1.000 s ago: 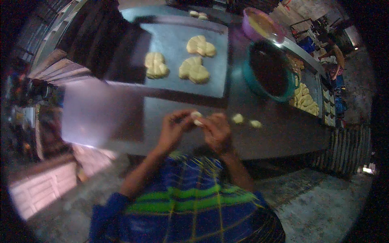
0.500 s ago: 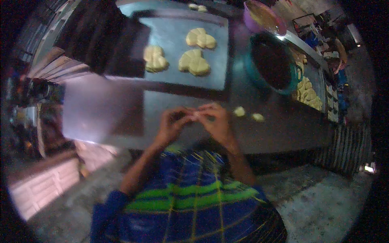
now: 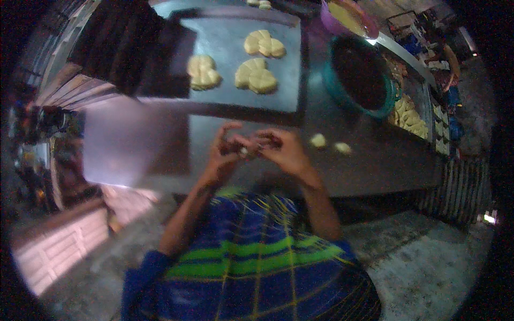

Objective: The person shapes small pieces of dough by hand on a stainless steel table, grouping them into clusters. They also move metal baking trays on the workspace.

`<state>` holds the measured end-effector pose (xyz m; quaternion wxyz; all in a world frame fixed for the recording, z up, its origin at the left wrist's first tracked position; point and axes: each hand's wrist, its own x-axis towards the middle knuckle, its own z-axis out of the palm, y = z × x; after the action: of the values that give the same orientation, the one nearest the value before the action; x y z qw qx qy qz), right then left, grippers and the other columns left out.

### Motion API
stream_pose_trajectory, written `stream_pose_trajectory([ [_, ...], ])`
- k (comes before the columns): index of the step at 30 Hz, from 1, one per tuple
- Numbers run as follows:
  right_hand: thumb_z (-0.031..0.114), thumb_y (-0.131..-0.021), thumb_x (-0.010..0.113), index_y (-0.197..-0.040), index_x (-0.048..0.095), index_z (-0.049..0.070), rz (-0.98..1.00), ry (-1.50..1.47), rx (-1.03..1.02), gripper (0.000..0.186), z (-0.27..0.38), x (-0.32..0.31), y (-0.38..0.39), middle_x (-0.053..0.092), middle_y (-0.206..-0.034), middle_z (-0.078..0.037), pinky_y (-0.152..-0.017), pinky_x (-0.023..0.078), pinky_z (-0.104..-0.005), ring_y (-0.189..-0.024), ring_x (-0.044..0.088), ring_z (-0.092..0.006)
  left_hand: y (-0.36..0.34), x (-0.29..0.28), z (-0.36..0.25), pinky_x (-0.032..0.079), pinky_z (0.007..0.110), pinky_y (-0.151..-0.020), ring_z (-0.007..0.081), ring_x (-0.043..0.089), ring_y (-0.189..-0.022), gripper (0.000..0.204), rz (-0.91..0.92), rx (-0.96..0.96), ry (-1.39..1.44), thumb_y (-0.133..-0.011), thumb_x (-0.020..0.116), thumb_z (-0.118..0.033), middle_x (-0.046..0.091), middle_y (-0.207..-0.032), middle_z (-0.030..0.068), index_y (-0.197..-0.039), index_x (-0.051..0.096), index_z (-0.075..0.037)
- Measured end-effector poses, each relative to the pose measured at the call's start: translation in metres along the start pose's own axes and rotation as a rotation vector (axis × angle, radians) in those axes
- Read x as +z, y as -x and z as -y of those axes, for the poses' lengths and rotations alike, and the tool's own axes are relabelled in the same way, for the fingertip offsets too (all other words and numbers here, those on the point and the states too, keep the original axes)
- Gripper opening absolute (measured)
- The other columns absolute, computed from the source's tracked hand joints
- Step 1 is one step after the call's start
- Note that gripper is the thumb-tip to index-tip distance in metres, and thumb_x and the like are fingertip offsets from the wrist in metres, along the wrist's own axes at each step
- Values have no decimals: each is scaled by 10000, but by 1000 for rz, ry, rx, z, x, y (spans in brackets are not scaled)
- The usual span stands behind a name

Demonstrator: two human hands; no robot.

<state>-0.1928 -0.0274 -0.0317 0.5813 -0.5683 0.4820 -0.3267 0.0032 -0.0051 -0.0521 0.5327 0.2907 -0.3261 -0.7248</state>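
Over the near part of the metal table, my left hand (image 3: 225,152) and my right hand (image 3: 284,153) meet at the fingertips. Between them shows a small pale piece of dough (image 3: 244,152), partly covered by the fingers and blurred. The left index finger is raised and bent, while its other fingers curl in at the dough. My right fingers are pinched together against it. Two little dough balls, one nearer (image 3: 318,140) and one farther right (image 3: 342,147), lie on the table beside my right hand.
Beyond my hands lies a metal baking tray (image 3: 214,37) with three lobed dough shapes (image 3: 256,76). A teal tub (image 3: 333,88) stands right of it, a purple basin (image 3: 333,24) behind. More dough pieces (image 3: 409,117) fill a tray farther right. Dark cloth (image 3: 120,48) hangs at the left.
My fingertips have shifted slightly left and the left index finger has lifted away. The pale dough between the fingers shows more plainly now. The surrounding scene has shifted slightly in view.
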Motion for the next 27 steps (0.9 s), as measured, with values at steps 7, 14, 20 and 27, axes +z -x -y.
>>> stream_pose_trajectory([
  [7, 105, -794, 674, -1093, 655, 53, 164, 884, -531, 304, -59, 22, 23, 650, -1075, -123, -795, 552, -399, -932, 640, -267, 4, -58, 9, 463, 375, -952, 232, 601, -1082, 258, -125, -260, -884, -962, 546, -165, 644, -1072, 107, -1174, 602, -30],
  [14, 79, -777, 624, -1115, 631, 44, -96, 1138, -660, 340, -99, 51, 27, 626, -1113, -107, -804, 561, -355, -962, 633, -286, -16, -86, 58, 495, 365, -864, 273, 618, -1033, 233, 191, 63, -1183, -904, 603, -128, 639, -1111, 125, -1116, 642, -40],
  [20, 31, -797, 598, -1249, 587, 55, -46, 1035, -648, 453, -120, 64, 32, 598, -1176, -146, -928, 500, -427, -1024, 611, -324, -31, -86, 63, 486, 386, -868, 336, 607, -1013, 292, 397, 75, -1028, -850, 639, -120, 623, -1095, 161, -1128, 612, -34],
  [27, 86, -891, 551, -1153, 609, 32, -584, 764, -209, 274, -118, -2, 50, 572, -1172, -161, -957, 477, -415, -1086, 564, -342, -4, -62, 41, 444, 392, -973, 343, 545, -1133, 362, 178, -84, -966, -864, 639, -119, 561, -1200, 166, -1210, 566, -39],
])
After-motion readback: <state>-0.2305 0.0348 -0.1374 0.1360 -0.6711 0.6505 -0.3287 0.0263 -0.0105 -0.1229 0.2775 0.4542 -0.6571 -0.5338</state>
